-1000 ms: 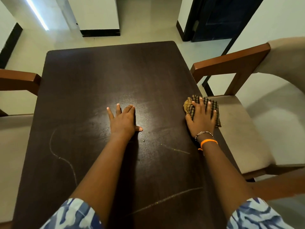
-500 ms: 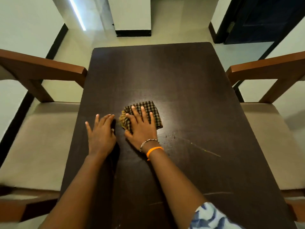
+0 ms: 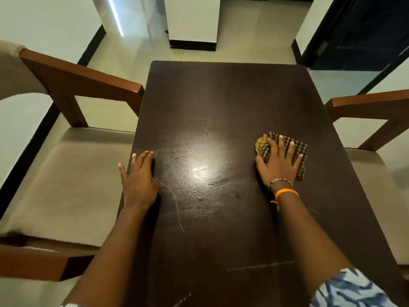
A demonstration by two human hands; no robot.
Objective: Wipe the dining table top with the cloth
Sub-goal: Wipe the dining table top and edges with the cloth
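Obs: right hand (image 3: 278, 162), fingers spread flat, has swept the brown checked cloth (image 3: 299, 149) rightward across the dark wooden dining table top (image 3: 221, 103); left hand (image 3: 138, 180) flat, holding nothing; far half likely unwiped.

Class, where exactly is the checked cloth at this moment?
In the head view, the checked cloth lies on the dark table toward its right edge, pressed flat beneath the right hand.

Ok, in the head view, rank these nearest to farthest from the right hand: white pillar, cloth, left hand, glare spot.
1. cloth, pressed flat under the right hand.
2. glare spot, middle of the table, to that hand's left.
3. left hand, flat at the table's left edge.
4. white pillar, on the floor beyond the table's far end.
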